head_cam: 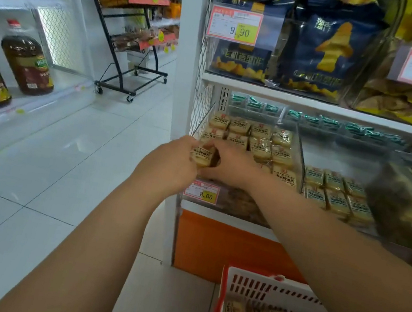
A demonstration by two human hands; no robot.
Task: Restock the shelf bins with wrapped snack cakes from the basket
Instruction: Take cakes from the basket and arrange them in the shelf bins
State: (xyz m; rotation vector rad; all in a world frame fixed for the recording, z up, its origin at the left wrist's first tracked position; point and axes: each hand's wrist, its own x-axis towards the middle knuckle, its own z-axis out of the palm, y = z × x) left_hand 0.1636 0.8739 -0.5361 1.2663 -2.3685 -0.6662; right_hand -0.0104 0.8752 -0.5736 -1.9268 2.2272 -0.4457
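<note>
Hands met at front left corner of clear shelf bin [299, 143] — left hand [171, 161] and right hand [230, 163] both pinched one wrapped snack cake [202, 155], fingers curled round its ends. Cake sat above bin's front edge, just over price tag [202, 191]. Rows of cakes filled bin behind. Basket [259, 289] stood well below bin, cakes inside.
</note>
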